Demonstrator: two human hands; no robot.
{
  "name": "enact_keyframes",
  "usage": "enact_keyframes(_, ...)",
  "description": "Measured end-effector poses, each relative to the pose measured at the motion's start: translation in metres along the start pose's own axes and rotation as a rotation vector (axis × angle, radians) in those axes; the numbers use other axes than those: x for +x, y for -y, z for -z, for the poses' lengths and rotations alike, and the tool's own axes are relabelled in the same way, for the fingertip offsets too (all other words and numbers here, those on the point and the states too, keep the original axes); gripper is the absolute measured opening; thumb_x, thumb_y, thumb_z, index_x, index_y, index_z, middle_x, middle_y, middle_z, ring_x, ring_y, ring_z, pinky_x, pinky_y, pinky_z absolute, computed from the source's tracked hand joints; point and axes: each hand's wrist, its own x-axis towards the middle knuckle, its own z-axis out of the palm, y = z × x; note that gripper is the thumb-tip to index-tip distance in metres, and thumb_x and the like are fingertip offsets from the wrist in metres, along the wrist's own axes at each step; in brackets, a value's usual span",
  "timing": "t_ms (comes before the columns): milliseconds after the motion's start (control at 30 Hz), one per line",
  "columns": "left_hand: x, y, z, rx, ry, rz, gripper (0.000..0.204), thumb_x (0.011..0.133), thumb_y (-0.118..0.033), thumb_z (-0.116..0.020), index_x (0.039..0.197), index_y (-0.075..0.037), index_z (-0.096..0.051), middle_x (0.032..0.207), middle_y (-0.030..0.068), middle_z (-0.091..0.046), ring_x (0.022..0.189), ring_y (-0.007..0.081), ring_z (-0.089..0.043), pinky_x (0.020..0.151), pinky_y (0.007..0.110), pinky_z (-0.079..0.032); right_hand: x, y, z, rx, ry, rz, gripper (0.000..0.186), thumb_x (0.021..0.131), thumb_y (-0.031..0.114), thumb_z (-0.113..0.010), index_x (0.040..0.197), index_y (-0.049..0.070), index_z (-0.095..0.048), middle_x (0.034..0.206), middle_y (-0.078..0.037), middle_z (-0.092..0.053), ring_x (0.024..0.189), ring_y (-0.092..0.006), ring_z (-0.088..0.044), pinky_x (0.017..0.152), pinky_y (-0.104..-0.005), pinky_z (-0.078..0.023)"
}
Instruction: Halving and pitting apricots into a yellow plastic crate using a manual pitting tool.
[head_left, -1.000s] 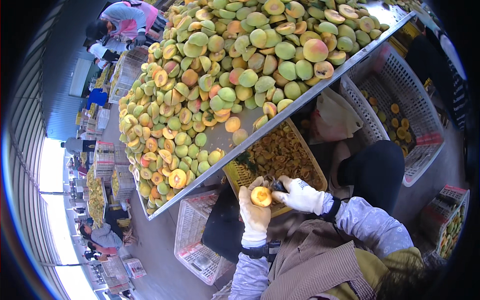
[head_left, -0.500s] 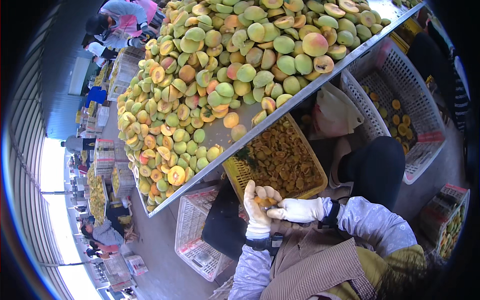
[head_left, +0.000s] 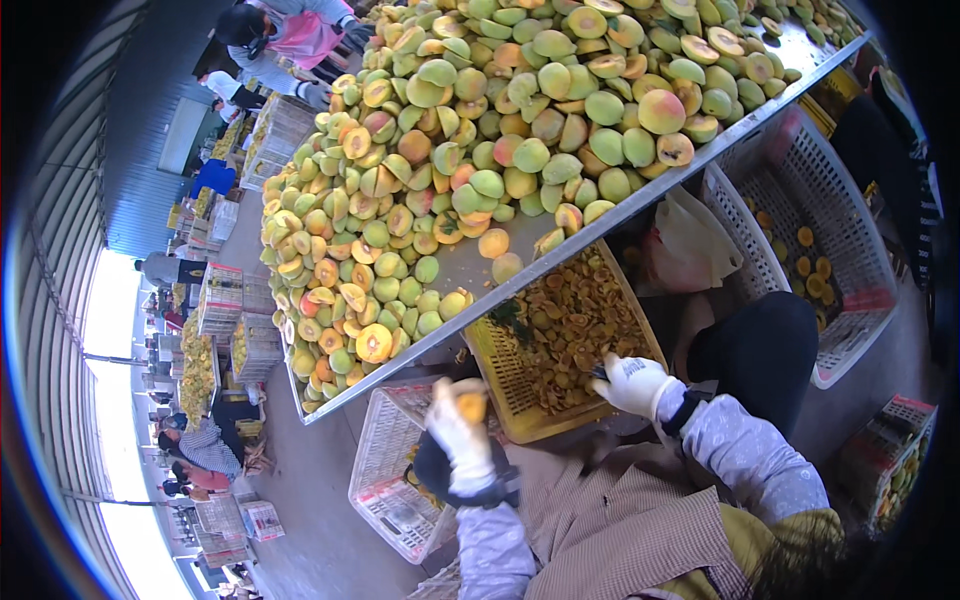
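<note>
My gloved left hand point(head_left: 455, 425), blurred, grips an orange fruit piece point(head_left: 470, 405) over the white crate point(head_left: 372, 510) at the lower left. My gloved right hand point(head_left: 632, 383) is closed on a small dark tool point(head_left: 600, 376), partly hidden by the fingers, above the yellow crate point(head_left: 485, 370) of pits and scraps. Above both hands, a metal sorting table point(head_left: 455, 262) carries a big heap of halved green, yellow and reddish fruit point(head_left: 420, 175).
A grey crate point(head_left: 850, 240) holding some fruit halves stands right, beside my knee point(head_left: 760, 350) and a pale bag point(head_left: 690, 240). Another fruit-filled crate point(head_left: 890, 465) sits lower right. A co-worker in a pink apron point(head_left: 300, 45) and other workers with stacked crates point(head_left: 220, 300) line the left.
My hands, together over the fruit piece half a second ago, have separated: the left went leftward with the fruit, the right rose rightward with the tool. The scene has shifted slightly in the view.
</note>
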Motion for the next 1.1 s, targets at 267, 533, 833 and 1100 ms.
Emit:
enact_keyframes(267, 0.034, 0.046, 0.181, 1.218, -0.38, -0.227, 0.039, 0.098, -0.034, -0.057, 0.109, 0.002, -0.068, 0.104, 0.0162, -0.07, 0.089, 0.0257, -0.066, 0.083, 0.038, -0.051, -0.01, 0.034, 0.004, -0.085, 0.17, 0.059, 0.043, 0.097, 0.039, -0.054, 0.105, -0.003, -0.056, 0.09, -0.024, -0.071, 0.086, -0.0397, -0.07, 0.078, -0.0475, -0.054)
enact_keyframes(533, 0.14, -0.025, -0.005, 0.8, 0.184, -0.531, 0.024, 0.091, -0.027, -0.063, 0.105, -0.009, -0.07, 0.098, 0.0134, -0.071, 0.09, 0.0315, -0.069, 0.079, 0.041, -0.053, -0.006, 0.033, 0.002, -0.129, 0.206, 0.054, 0.042, 0.097, 0.039, -0.052, 0.106, -0.002, -0.056, 0.089, -0.021, -0.072, 0.083, -0.0381, -0.071, 0.075, -0.0468, -0.055)
enact_keyframes(833, 0.173, -0.028, -0.034, 1.089, 0.457, -0.294, 0.039, 0.082, -0.039, -0.071, 0.105, -0.008, -0.067, 0.1, 0.0147, -0.069, 0.098, 0.0328, -0.067, 0.085, 0.043, -0.052, 0.0, 0.035, 0.007, -0.1, 0.206, -0.003, 0.041, 0.097, 0.04, -0.053, 0.109, 0.0, -0.057, 0.093, -0.02, -0.072, 0.088, -0.038, -0.07, 0.08, -0.0462, -0.054)
enact_keyframes(1100, 0.18, -0.044, -0.034, 1.09, 0.538, -0.136, 0.048, 0.081, -0.037, -0.074, 0.116, -0.006, -0.061, 0.117, 0.0192, -0.067, 0.111, 0.0351, -0.062, 0.093, 0.042, -0.05, -0.003, 0.033, 0.005, -0.098, 0.178, 0.046, 0.042, 0.098, 0.04, -0.051, 0.11, 0.0, -0.057, 0.093, -0.02, -0.072, 0.088, -0.0387, -0.07, 0.079, -0.0476, -0.054)
